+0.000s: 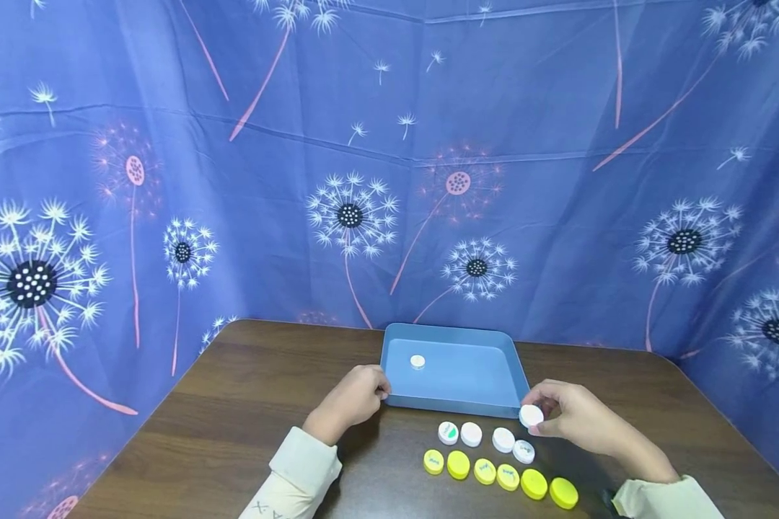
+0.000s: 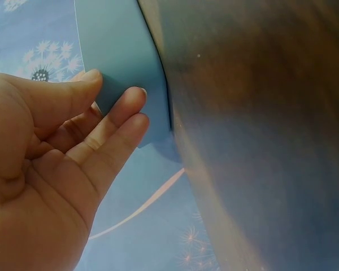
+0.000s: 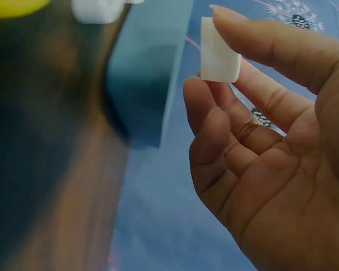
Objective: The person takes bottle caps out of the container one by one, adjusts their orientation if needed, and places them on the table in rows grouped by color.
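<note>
A white bottle cap (image 1: 531, 416) is pinched between the thumb and fingers of my right hand (image 1: 574, 417). That hand is at the front right corner of the blue tray (image 1: 428, 401). From the right wrist view, the held cap (image 3: 219, 53) stands on edge, its side wall showing. My left hand (image 1: 353, 396) holds the tray's front left corner; in the left wrist view the thumb is at the rim and two fingertips (image 2: 137, 100) lie against the outer wall. Inside the tray sits one white cap (image 1: 417, 362), toward the left.
In front of the tray, several white caps (image 1: 471, 434) lie in a row on the brown wooden table (image 1: 266, 382). Nearer to me is a row of several yellow caps (image 1: 458, 465). A blue dandelion-print cloth (image 1: 389, 180) hangs behind the table.
</note>
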The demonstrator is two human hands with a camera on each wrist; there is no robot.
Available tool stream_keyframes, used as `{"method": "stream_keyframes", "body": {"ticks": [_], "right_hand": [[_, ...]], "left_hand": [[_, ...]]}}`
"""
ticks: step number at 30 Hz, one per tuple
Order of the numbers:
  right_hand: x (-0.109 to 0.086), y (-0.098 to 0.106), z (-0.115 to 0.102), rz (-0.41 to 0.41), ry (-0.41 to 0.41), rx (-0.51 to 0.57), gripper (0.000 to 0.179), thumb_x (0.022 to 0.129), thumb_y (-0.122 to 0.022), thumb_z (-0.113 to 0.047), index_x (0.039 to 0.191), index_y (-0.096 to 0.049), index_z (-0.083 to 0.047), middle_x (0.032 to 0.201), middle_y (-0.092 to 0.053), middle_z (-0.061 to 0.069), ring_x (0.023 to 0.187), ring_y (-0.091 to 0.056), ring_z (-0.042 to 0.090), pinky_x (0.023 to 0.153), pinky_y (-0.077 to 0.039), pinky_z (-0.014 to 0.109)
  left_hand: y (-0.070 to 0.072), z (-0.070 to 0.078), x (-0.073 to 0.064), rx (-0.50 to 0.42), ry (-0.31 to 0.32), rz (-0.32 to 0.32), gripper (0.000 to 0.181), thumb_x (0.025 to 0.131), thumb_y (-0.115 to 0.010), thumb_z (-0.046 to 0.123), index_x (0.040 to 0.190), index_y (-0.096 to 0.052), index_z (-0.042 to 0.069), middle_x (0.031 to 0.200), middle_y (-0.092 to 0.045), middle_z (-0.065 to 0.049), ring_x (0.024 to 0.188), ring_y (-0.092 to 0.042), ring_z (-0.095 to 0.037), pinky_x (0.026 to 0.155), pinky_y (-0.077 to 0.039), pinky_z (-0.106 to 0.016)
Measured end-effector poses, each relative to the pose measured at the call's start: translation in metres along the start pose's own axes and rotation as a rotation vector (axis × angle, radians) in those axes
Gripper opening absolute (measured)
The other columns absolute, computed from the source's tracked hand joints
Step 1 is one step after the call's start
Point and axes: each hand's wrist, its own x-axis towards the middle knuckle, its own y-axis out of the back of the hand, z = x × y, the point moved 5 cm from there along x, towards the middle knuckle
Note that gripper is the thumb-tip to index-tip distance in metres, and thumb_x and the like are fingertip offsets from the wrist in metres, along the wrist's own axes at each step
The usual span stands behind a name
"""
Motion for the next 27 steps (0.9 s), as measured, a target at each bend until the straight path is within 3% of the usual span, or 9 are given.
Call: {"method": "stream_keyframes", "body": {"ticks": [9,12,21,27], "right_hand": [[-0.010,-0.004,0.020,-0.093,-0.037,0.019,0.030,0.072,-0.084,-0.008,0.096,-0.066,-0.009,0.083,-0.060,0.000,0.073,-0.053,0.011,0.060,-0.046,0.025],[-0.013,-0.005,0.029,-0.144,-0.017,0.029,0.030,0.069,-0.085,-0.007,0.092,-0.065,-0.009,0.081,-0.061,0.000,0.072,-0.054,0.010,0.060,-0.046,0.025],[-0.017,-0.015,0.051,-0.246,-0.005,0.191,0.029,0.070,-0.083,-0.002,0.092,-0.064,-0.003,0.084,-0.063,0.007,0.070,-0.056,0.012,0.060,-0.048,0.025],[-0.018,-0.019,0.052,-0.269,0.014,0.228,0.029,0.069,-0.082,-0.001,0.091,-0.063,-0.001,0.083,-0.061,0.007,0.070,-0.054,0.012,0.059,-0.046,0.024]], "left_hand": [[0.001,0.001,-0.001,-0.036,0.020,-0.017,0.021,0.083,-0.060,-0.013,0.082,-0.073,0.004,0.081,-0.060,0.003,0.074,-0.052,-0.007,0.068,-0.051,-0.024],[0.001,0.001,-0.001,-0.034,0.026,-0.019,0.020,0.084,-0.061,-0.012,0.083,-0.073,0.004,0.082,-0.060,0.005,0.076,-0.054,-0.006,0.069,-0.052,-0.025],[0.002,0.002,-0.001,-0.038,0.014,-0.003,0.018,0.085,-0.062,-0.010,0.082,-0.073,0.003,0.081,-0.060,0.004,0.076,-0.056,-0.007,0.069,-0.053,-0.025],[0.001,0.003,-0.001,-0.048,0.022,-0.011,0.017,0.086,-0.062,-0.010,0.084,-0.073,0.002,0.082,-0.061,0.003,0.078,-0.058,-0.009,0.072,-0.054,-0.027]]}}
